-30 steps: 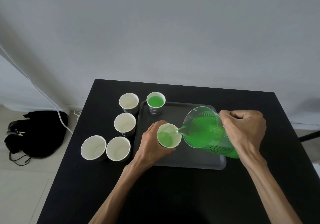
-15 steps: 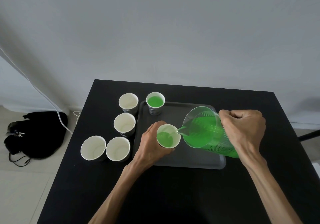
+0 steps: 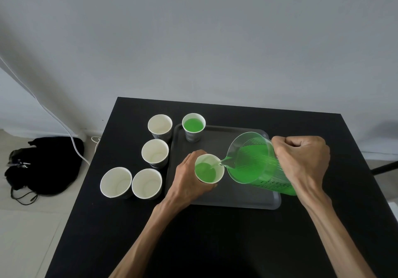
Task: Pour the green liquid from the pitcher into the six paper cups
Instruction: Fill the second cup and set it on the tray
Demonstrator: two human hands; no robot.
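Head view: the right hand [image 3: 301,161] grasps the handle side of the clear plastic pitcher of green liquid [image 3: 256,163], tilted left, spout over the rim of a white paper cup [image 3: 209,168]. The left hand [image 3: 189,175] grips this cup above the grey rectangular tray [image 3: 247,200]. A filled paper cup [image 3: 193,127] stands at the tray's far-left corner. Four empty paper cups [image 3: 155,154] stand on the black table [image 3: 215,245], left of the tray.
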